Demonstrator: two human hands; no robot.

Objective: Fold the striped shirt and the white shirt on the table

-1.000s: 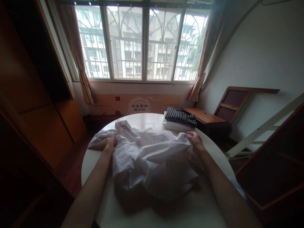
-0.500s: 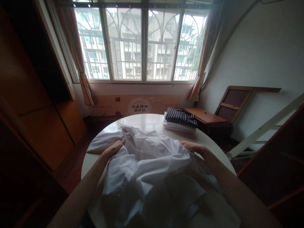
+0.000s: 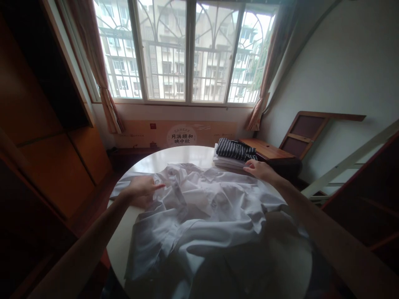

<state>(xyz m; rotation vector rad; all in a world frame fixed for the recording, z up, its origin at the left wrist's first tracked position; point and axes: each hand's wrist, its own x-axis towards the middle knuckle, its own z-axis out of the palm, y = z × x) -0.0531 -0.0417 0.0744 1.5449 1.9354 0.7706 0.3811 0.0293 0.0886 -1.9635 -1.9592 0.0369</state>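
A white shirt (image 3: 202, 199) lies spread and wrinkled across the round white table (image 3: 183, 154), its near part hanging low toward me. My left hand (image 3: 141, 186) rests on the shirt's left side, thumb stretched to the right and nothing gripped. Over the right shoulder area of the cloth is my right hand (image 3: 261, 170), fingers loosely bent and apart. Its fingertips come close to the folded stack, where a black striped garment (image 3: 235, 149) sits on top of folded white cloth (image 3: 227, 162).
Behind the table's right side stands a brown wooden piece of furniture (image 3: 271, 150). A pale ladder-like frame (image 3: 346, 166) leans at the right. Orange-brown cabinets (image 3: 62, 166) line the left. Beyond the table is a barred window (image 3: 187, 54) with tied curtains.
Both hands have let go of the shirt's cloth. The left moved slightly left, the right up toward the folded stack. The shirt now lies flatter and wider on the table.
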